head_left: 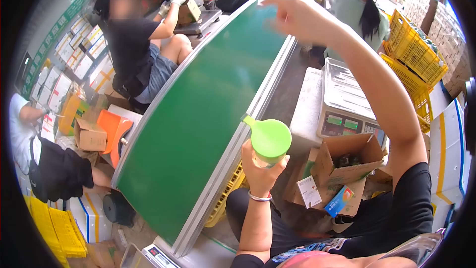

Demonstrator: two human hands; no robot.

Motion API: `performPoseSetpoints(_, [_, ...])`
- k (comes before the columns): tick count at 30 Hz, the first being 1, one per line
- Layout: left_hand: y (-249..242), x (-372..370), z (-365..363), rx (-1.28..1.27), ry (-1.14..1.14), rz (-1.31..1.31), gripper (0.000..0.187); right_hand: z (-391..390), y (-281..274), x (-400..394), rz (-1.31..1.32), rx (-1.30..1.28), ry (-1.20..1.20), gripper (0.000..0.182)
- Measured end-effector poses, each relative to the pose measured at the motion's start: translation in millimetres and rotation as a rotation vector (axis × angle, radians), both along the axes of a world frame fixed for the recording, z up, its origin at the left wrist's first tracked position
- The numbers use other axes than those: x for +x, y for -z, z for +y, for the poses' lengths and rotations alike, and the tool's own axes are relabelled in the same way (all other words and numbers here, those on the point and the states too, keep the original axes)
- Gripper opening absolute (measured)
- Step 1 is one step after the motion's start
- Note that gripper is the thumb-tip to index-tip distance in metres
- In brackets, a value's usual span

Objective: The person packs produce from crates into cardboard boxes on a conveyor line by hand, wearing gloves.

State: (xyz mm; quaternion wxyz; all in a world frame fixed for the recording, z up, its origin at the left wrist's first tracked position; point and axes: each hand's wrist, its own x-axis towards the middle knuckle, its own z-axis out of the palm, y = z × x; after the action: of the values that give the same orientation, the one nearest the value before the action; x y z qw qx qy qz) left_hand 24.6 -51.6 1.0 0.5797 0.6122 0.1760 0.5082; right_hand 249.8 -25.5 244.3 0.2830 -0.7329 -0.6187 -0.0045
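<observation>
My left hand (260,171) is wrapped round a cup with a light green lid (270,139), held upright beside the metal edge of the green conveyor belt (193,114). A small tab on the lid points to the upper left. My right hand (292,16) is raised at the top, over the belt's right edge, with a finger stretched out to the left and nothing visible in it; its fingertips are blurred. Below my right arm, an open cardboard box (347,161) stands near a weighing scale (342,119).
Across the belt, a person in black (131,44) with white gloves handles a small box (188,12). Another person (364,10) sits at the upper right near yellow crates (414,49). A person (54,164) stands at the left beside an orange seat (113,131).
</observation>
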Motion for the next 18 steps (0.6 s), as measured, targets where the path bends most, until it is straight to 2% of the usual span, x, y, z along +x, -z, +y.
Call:
performPoseSetpoints(1, [-3.9, 1.1, 1.4, -0.04, 0.016, -0.049, 0.066, -19.9, 3.3, -20.6, -0.089, -0.074, -0.265, 0.05])
performPoseSetpoints(3, [-20.0, -3.1, 3.0, -0.076, 0.049, -0.017, 0.066, -42.6, 30.2, -47.8, -0.048, -0.029, -0.752, 0.05])
performPoseSetpoints(7, [-16.5, -3.7, 1.1, -0.126, 0.089, -0.091, 0.065, -63.4, 63.6, -68.6, -0.131, -0.142, -0.912, 0.056])
performPoseSetpoints(10, [5.6, -1.6, 2.5, -0.073, 0.091, -0.011, 0.066, -54.1, 83.0, -65.8, -0.157, -0.125, -0.939, 0.049])
performPoseSetpoints(13, [17.4, 4.7, -3.3, -0.017, -0.012, 0.112, 0.067, -65.9, 81.6, -74.6, -0.238, -0.283, -0.591, 0.045])
performPoseSetpoints(14, [19.0, 7.1, -5.2, -0.006, -0.024, 0.113, 0.069, -62.1, 82.5, -73.9, -0.262, -0.335, -0.488, 0.05])
performPoseSetpoints(15, [17.1, 8.6, -7.7, 0.01, -0.037, 0.125, 0.069, -58.0, 63.0, -89.3, -0.417, -0.593, -0.239, 0.055])
performPoseSetpoints(17, [14.2, 10.0, -12.6, 0.039, -0.051, 0.157, 0.069, -63.7, 75.6, -80.1, -0.389, -0.461, -0.221, 0.059])
performPoseSetpoints(18, [14.8, 11.7, -10.5, 0.044, -0.012, 0.113, 0.066, -68.4, 83.1, -73.7, -0.374, -0.32, -0.36, 0.059])
